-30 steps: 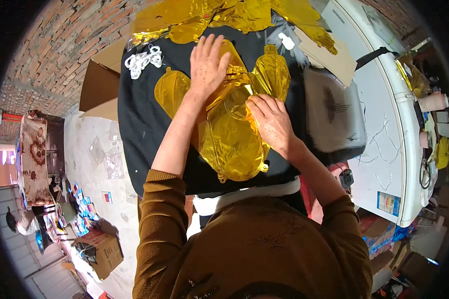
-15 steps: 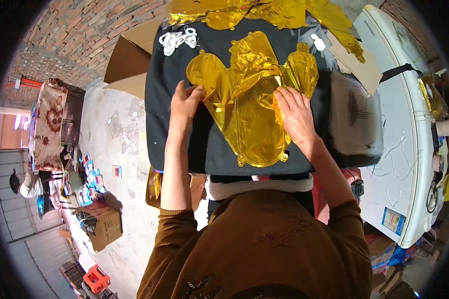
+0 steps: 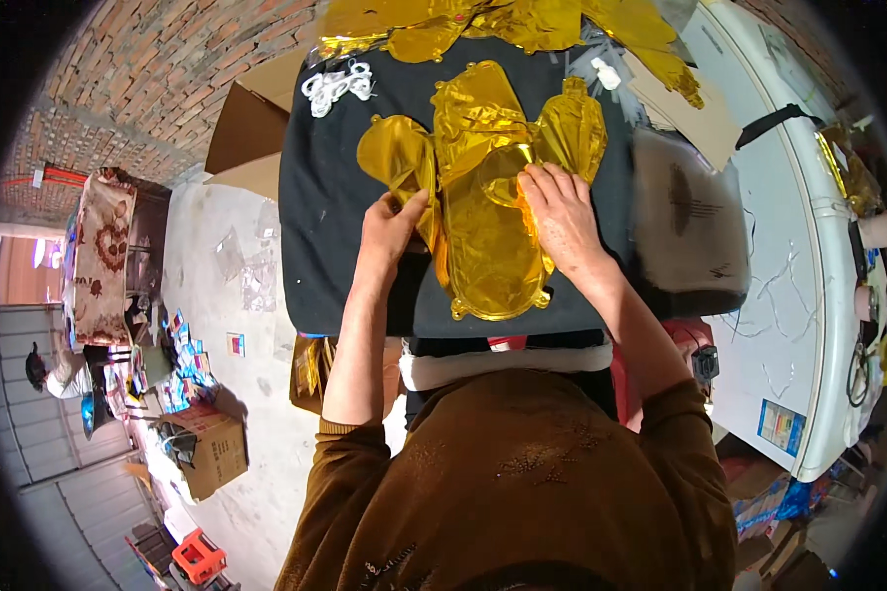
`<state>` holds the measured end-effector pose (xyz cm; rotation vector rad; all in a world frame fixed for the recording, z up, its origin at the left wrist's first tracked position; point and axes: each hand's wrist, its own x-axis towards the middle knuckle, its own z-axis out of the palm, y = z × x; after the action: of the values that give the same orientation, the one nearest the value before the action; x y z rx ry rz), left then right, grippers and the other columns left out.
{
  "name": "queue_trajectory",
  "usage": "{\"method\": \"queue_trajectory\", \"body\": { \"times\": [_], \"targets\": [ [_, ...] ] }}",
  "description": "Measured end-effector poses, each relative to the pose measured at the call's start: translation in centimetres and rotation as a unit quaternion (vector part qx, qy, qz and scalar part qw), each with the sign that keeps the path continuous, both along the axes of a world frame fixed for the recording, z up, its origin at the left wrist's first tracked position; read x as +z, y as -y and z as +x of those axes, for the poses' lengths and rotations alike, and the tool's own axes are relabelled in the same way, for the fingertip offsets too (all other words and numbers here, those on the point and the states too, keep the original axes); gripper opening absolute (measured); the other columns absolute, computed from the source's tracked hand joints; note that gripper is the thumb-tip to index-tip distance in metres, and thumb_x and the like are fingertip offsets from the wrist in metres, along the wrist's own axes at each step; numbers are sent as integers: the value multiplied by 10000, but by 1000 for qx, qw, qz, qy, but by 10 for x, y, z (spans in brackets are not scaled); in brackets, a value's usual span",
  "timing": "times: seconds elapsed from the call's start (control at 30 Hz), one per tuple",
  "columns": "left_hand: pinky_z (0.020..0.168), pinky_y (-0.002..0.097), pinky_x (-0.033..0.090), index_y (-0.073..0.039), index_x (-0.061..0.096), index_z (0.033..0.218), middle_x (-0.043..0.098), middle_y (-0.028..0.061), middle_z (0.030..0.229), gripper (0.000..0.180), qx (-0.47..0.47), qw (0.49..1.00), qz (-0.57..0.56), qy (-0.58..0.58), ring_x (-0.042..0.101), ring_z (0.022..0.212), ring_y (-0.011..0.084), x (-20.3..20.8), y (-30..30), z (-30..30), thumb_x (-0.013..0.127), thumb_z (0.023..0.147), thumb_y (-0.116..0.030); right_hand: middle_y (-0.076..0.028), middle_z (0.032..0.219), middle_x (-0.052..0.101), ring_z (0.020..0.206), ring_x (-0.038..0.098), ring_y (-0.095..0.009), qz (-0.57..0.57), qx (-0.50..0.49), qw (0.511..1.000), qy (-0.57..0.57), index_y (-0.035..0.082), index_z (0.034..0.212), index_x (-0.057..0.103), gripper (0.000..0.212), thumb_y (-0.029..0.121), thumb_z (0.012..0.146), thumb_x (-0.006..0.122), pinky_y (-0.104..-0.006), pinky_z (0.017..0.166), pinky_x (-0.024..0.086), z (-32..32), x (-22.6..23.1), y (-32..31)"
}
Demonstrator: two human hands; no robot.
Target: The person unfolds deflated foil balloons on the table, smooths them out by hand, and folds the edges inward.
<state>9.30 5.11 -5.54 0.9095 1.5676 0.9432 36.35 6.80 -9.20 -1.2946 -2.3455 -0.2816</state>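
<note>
A gold foil balloon (image 3: 493,246), deflated and partly folded, lies on the black-covered table. Rounded lobes stick out at its upper left and upper right, and its long middle part reaches toward me. My left hand (image 3: 392,231) pinches the balloon's left edge between thumb and fingers, just below the left lobe. On the right side, my right hand (image 3: 564,215) rests with its fingers stretched over a folded flap, pressing it down. An orange-tinted crumpled edge of the foil shows beside those fingers.
More gold foil balloons (image 3: 532,25) are heaped along the table's far edge. White looped cord (image 3: 337,87) lies at the far left, a small white object (image 3: 606,73) at the far right. A cardboard box (image 3: 251,123) stands left of the table; a white freezer-like cabinet (image 3: 774,266) is to the right.
My left hand has moved down and inward, folding the balloon's left edge toward its middle. My right hand stays on the flap. The whole view has shifted slightly.
</note>
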Motion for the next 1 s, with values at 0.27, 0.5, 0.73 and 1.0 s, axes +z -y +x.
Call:
{"method": "queue_trajectory", "body": {
  "times": [0.27, 0.5, 0.73, 1.0],
  "targets": [
    [669, 302, 520, 40, 545, 1211, 702, 99, 903, 352, 16, 981, 164, -106, 609, 738, 128, -17, 8, -7, 707, 955, -140, -120, 1365, 589, 1309, 504, -295, -20, 11, 1000, -1, 18, 1316, 603, 447, 71, 872, 614, -441, 1096, 378, 2, 10, 6],
    [714, 410, 555, 26, 515, 1232, 682, 190, 801, 459, 33, 940, 212, -265, 695, 754, 360, -32, 41, -49, 757, 930, -223, -123, 1341, 599, 1291, 516, -289, -23, 52, 998, 6, 15, 1301, 603, 450, 75, 855, 626, -436, 1054, 396, -28, 9, 23],
    [1111, 518, 375, -44, 457, 1455, 517, 248, 1374, 720, 18, 767, 412, -492, 456, 1334, 438, 25, 30, -23, 777, 811, -80, -123, 1345, 597, 1293, 512, -296, -21, 36, 999, 16, 18, 1312, 603, 464, 83, 854, 635, -444, 1070, 389, -40, 6, 29],
    [1146, 524, 373, -55, 597, 1348, 480, 199, 1497, 520, -167, 684, 418, -575, 431, 1414, 379, 15, 8, 9, 721, 855, -166, -120, 1374, 578, 1308, 502, -297, -38, 47, 998, 21, 25, 1328, 596, 487, 65, 845, 638, -447, 1083, 387, -54, 5, 25]
  ]
}}
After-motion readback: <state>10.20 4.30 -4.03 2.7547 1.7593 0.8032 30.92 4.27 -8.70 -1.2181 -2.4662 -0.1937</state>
